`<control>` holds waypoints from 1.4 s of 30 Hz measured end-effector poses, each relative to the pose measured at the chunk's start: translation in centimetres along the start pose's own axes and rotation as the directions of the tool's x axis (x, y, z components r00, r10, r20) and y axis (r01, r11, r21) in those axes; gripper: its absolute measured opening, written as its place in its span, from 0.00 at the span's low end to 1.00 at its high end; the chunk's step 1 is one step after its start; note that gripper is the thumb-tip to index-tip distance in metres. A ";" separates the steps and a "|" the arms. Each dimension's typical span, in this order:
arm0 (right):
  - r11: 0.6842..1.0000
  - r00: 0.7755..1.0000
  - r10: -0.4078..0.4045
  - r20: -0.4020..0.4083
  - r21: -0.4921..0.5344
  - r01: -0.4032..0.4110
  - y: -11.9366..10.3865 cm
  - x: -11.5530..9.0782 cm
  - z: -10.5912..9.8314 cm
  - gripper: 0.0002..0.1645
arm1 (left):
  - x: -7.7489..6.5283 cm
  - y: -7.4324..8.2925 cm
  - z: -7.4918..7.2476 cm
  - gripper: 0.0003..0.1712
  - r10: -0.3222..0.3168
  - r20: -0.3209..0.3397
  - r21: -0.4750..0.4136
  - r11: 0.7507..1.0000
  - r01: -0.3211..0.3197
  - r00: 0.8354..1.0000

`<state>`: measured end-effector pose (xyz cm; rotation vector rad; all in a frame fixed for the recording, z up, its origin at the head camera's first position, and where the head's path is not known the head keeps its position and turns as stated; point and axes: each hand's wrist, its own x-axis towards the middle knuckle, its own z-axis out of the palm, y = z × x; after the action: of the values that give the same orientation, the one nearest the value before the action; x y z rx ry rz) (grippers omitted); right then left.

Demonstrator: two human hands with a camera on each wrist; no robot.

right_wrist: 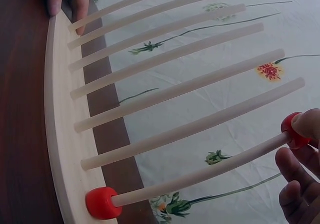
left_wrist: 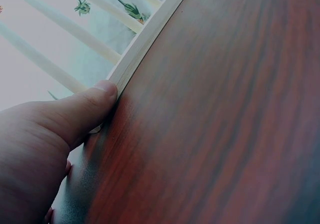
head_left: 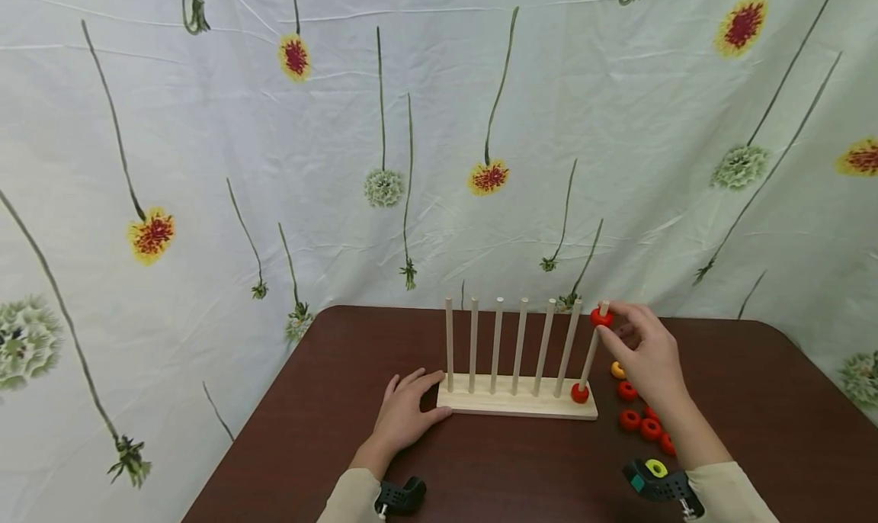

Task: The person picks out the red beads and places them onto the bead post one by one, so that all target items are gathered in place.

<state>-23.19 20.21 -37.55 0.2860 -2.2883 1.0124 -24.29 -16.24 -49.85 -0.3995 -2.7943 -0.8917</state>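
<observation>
A pale wooden peg board [head_left: 514, 407] with a row of several upright pegs stands on the table. My left hand [head_left: 405, 412] holds its left end, thumb [left_wrist: 97, 99] on the front edge and the fingers round the far side. At the rightmost peg, my right hand [head_left: 648, 355] pinches a red bead [head_left: 600, 318] between thumb and forefinger. That bead sits around the peg near its top, the tip poking through. Another red bead [right_wrist: 102, 203] rests at the foot of the same peg, on the base. The other pegs are bare.
Several loose red beads [head_left: 650, 429] lie on the dark wooden table [head_left: 521, 470] right of the board, partly behind my right forearm. An orange bead [head_left: 618, 370] and a yellow bead [head_left: 656, 468] lie there too. A flower-printed cloth [head_left: 439, 126] hangs behind the table.
</observation>
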 end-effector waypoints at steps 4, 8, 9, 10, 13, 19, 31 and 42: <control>1.000 1.000 -0.003 0.001 -0.002 0.003 0.1 -0.2 0.1 0.21 | 0.0 0.0 -0.1 0.35 -0.002 0.000 0.003 1.000 0.002 1.000; 1.000 1.000 0.003 0.004 -0.006 -0.003 0.3 -0.4 0.2 0.22 | 0.0 0.0 -0.1 0.36 0.002 0.002 0.009 1.000 -0.002 1.000; 1.000 1.000 0.006 0.005 -0.008 -0.006 0.3 -0.4 0.3 0.23 | 0.0 0.0 0.0 0.36 0.003 0.003 0.008 1.000 -0.003 1.000; 1.000 1.000 0.008 0.007 -0.010 -0.008 0.4 -0.5 0.3 0.23 | 0.0 0.0 0.0 0.36 0.003 0.004 0.009 1.000 -0.003 1.000; 1.000 1.000 0.011 0.013 -0.016 -0.011 0.5 -0.6 0.4 0.23 | 0.0 0.0 0.0 0.36 0.001 0.005 0.009 1.000 -0.001 1.000; 1.000 1.000 0.006 0.016 -0.019 -0.006 0.8 -0.9 0.7 0.22 | 0.0 0.0 0.0 0.36 -0.003 0.004 0.012 1.000 0.003 1.000; 1.000 0.999 0.014 0.029 -0.025 -0.014 1.5 -1.3 1.2 0.22 | 0.0 0.1 0.0 0.36 -0.003 0.004 0.010 1.000 0.003 1.000; 0.999 0.999 0.025 0.048 -0.031 -0.024 2.1 -1.6 1.7 0.21 | -0.1 0.3 -0.2 0.36 0.002 0.004 0.009 1.000 -0.002 1.000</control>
<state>-23.55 20.33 -40.64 0.2733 -2.3539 0.9919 -24.11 -16.11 -49.56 -0.4030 -2.8003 -0.8790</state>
